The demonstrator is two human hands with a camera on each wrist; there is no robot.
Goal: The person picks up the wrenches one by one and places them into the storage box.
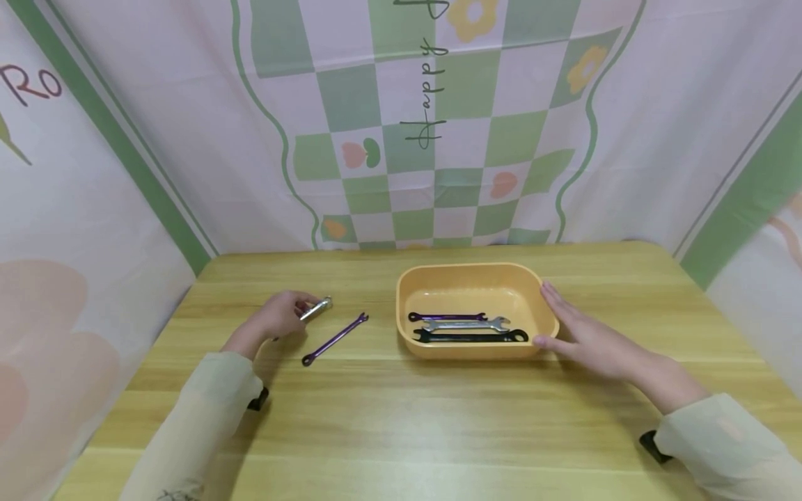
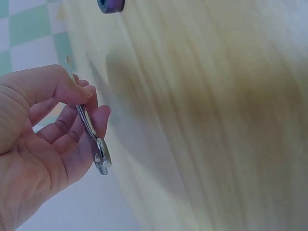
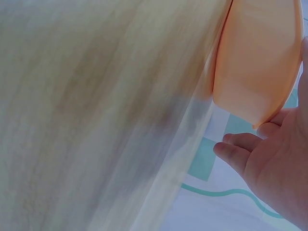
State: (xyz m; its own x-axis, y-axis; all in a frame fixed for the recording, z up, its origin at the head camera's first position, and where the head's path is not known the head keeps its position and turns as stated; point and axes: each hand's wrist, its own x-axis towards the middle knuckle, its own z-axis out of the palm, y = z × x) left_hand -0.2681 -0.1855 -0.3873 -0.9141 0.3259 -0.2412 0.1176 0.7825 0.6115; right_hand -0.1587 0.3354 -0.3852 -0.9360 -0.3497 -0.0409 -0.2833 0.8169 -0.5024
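My left hand (image 1: 280,315) pinches a silver wrench (image 1: 316,308) between thumb and fingers, above the left part of the table. In the left wrist view, one end of that wrench (image 2: 102,156) sticks out below the fingers, tilted. A purple wrench (image 1: 335,339) lies slantwise on the table to the right of this hand. My right hand (image 1: 598,346) rests against the right end of a yellow plastic bin (image 1: 476,353), thumb at the front corner of the rim and fingers fairly straight along the side. Inside the bin lie a purple wrench (image 1: 447,317), a silver open-end wrench (image 1: 466,324) and a black wrench (image 1: 470,337).
The wood-grain table (image 1: 401,424) runs back to a hanging cloth (image 1: 407,174) with green checks and flowers. More patterned cloth hangs at both sides. In the right wrist view, the bin's outer wall (image 3: 260,57) stands near the table edge.
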